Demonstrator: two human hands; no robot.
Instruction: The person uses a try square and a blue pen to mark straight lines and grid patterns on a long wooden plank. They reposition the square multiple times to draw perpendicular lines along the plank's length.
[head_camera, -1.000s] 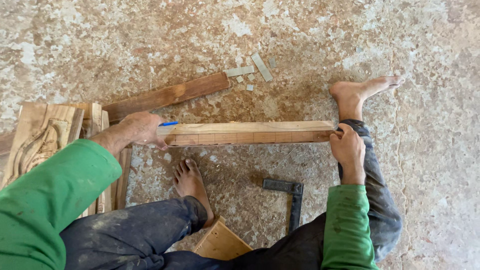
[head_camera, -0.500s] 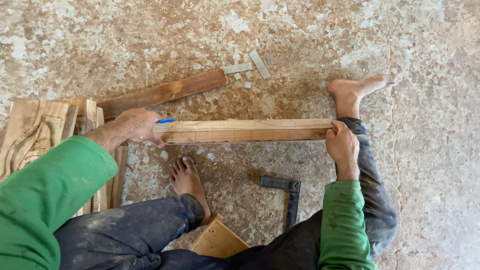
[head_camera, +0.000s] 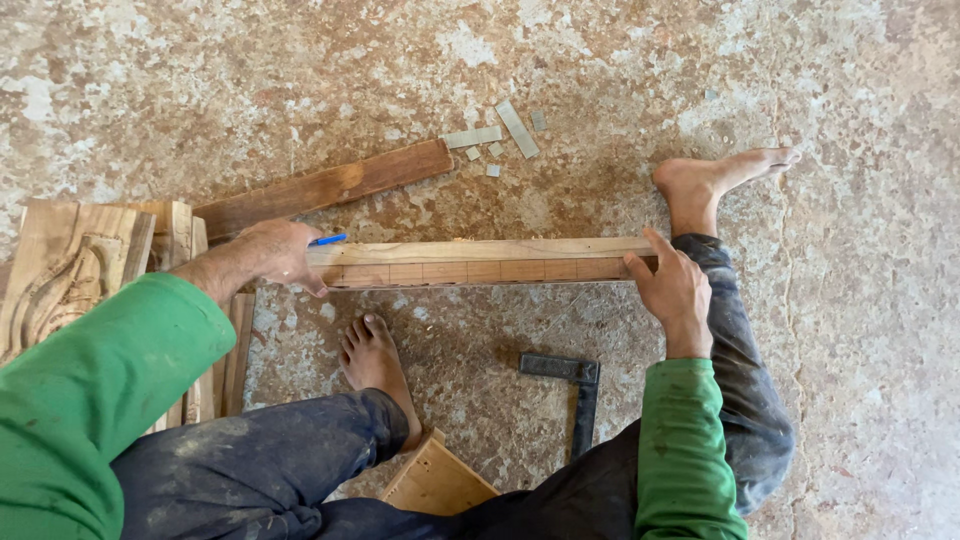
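Observation:
A long pale wooden strip (head_camera: 480, 260) with pencil divisions on its near face lies crosswise in front of me, lifted a little off the floor. My left hand (head_camera: 272, 255) is at its left end and holds a blue pen (head_camera: 327, 240) whose tip points along the strip's top. My right hand (head_camera: 675, 292) spans the strip's right end, index finger over the far edge and thumb on the near face, beside my right shin. My bare left foot (head_camera: 375, 360) rests on the floor below the strip.
A dark plank (head_camera: 325, 188) lies beyond the strip. Carved boards (head_camera: 70, 265) are stacked at the left. A black try square (head_camera: 575, 385) lies on the floor near my right knee. A small wooden block (head_camera: 435, 480) sits between my legs, and small offcuts (head_camera: 490, 135) lie farther away.
My right hand's fingers have stretched out from a curled grip on the strip's end. My left hand and the pen stay at the left end.

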